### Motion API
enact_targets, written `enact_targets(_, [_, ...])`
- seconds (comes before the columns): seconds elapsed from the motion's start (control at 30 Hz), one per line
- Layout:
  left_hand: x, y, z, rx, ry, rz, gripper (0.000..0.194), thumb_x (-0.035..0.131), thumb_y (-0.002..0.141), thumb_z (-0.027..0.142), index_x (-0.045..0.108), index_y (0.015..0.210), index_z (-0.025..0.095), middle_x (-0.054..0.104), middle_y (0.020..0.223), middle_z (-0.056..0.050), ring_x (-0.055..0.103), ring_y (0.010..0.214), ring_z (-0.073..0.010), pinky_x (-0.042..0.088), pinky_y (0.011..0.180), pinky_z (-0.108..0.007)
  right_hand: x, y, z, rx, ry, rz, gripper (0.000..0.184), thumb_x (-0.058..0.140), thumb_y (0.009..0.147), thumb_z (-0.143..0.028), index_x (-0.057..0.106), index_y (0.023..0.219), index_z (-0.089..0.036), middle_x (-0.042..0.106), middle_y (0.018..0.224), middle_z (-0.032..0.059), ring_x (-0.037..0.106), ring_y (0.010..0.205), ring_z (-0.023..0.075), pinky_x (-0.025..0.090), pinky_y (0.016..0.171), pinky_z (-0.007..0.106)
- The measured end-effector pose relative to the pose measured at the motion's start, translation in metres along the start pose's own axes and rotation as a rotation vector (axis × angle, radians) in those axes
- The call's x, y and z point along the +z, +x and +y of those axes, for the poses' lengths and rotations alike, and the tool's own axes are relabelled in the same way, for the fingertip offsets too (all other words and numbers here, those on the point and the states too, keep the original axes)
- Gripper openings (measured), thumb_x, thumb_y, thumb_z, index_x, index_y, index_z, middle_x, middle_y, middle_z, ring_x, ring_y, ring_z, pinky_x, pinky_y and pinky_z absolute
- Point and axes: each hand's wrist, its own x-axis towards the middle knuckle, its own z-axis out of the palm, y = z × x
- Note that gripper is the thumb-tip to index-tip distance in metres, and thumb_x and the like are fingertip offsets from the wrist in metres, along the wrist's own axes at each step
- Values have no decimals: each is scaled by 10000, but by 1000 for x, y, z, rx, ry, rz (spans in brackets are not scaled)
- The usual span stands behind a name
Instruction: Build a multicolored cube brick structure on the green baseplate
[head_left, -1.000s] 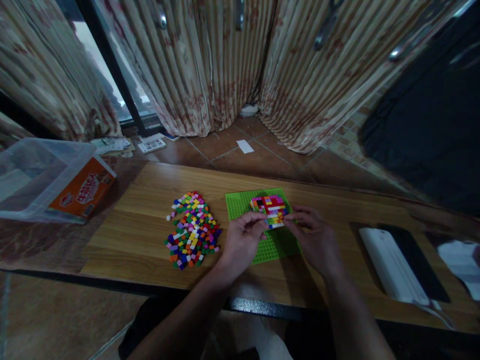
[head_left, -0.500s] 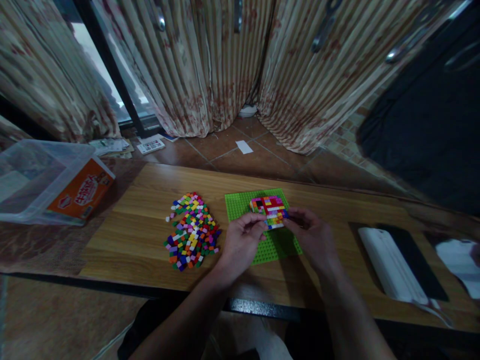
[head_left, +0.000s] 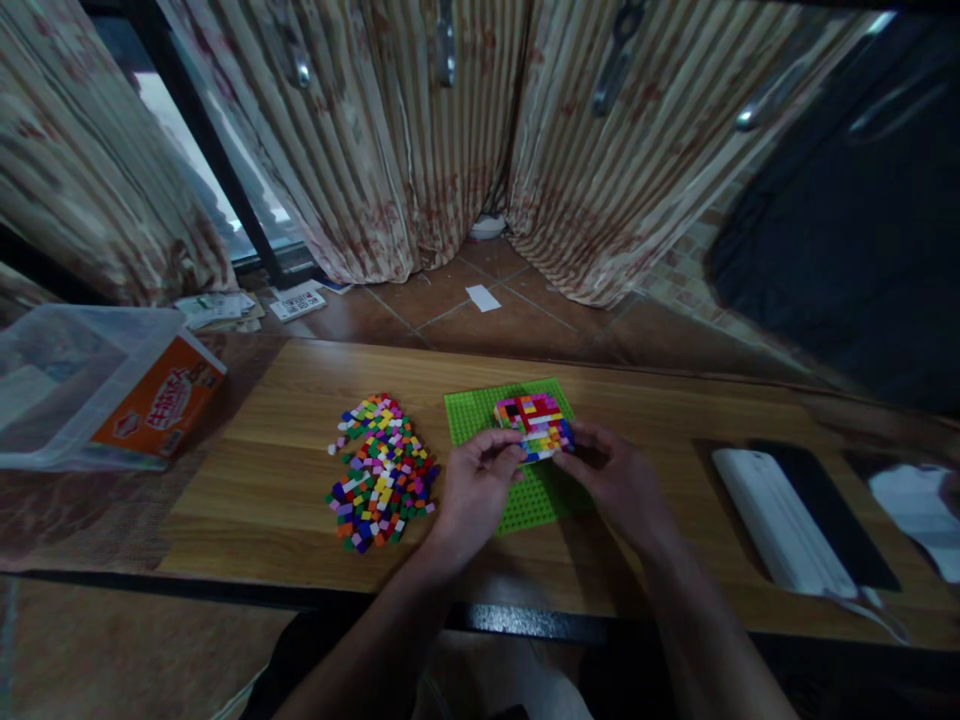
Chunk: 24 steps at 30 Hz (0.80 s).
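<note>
A green studded baseplate (head_left: 474, 412) lies flat on the wooden table (head_left: 270, 470). On its far right part sits a patch of small multicoloured bricks (head_left: 534, 421). My left hand (head_left: 478, 487) rests on the plate with thumb and fingers pinched together at the patch's near left edge. My right hand (head_left: 616, 482) has its fingers curled and pinched against the patch's near right edge. Whether either pinch holds a brick is hidden. A loose heap of small coloured bricks (head_left: 379, 471) lies just left of the plate, beside my left hand.
A clear plastic box with an orange label (head_left: 105, 388) stands at the table's left end. A white oblong device (head_left: 778, 519) lies on a dark mat at the right. Tiled floor, scattered papers (head_left: 296, 301) and striped curtains (head_left: 420, 130) are beyond the table.
My right hand's fingers have drawn in closer to the brick patch's near right edge. The view has shifted slightly. My left hand keeps its pinch at the patch.
</note>
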Motion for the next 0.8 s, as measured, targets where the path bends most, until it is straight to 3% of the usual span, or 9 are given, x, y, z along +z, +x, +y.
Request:
enact_targets(0.13, [-4,4,-4,37,62,99,154,673,739,186,693,889,157,670,758,-4,562,600,-98,451,586,-222,-13,1,5,33,-55,-64,442,772,689,-358,677,1094,-209,746,1064,101,699,994,271,524,938,494])
enact_targets(0.3, [-9,10,-16,22,195,217,384,703,716,174,646,1096,168,681,863,-25,612,678,-137,466,605,-241,-16,3,8,14,-167,-100,311,739,714,-314,707,1008,-215,762,972,84,716,842,251,554,840,478])
enact_targets(0.47, [-10,8,-18,86,363,53,297,662,758,178,670,1055,182,708,897,-47,652,779,-173,497,732,-285,-7,0,3,-71,-65,-133,266,676,779,-318,707,1024,-219,764,1003,71,719,923,254,554,863,445])
enact_targets(0.6, [1,-2,-24,65,363,-72,245,625,777,178,661,1018,164,666,893,-51,628,776,-160,499,727,-277,-7,3,2,-22,-94,-28,380,679,749,-353,678,1098,-201,758,1022,94,721,905,272,564,825,446])
enact_targets(0.73, [15,-15,-39,-21,304,-194,528,678,719,164,571,1236,167,611,1048,-86,612,893,-178,507,730,-272,-13,9,5,6,-177,94,487,638,747,-368,630,1199,-185,735,1071,121,710,908,279,564,790,446])
enact_targets(0.8, [19,-19,-42,-47,289,-274,518,682,715,174,578,1222,157,599,1045,-87,598,869,-168,490,698,-259,-15,10,6,-11,-207,124,561,638,742,-386,587,1268,-198,703,1159,129,687,984,291,549,835,467])
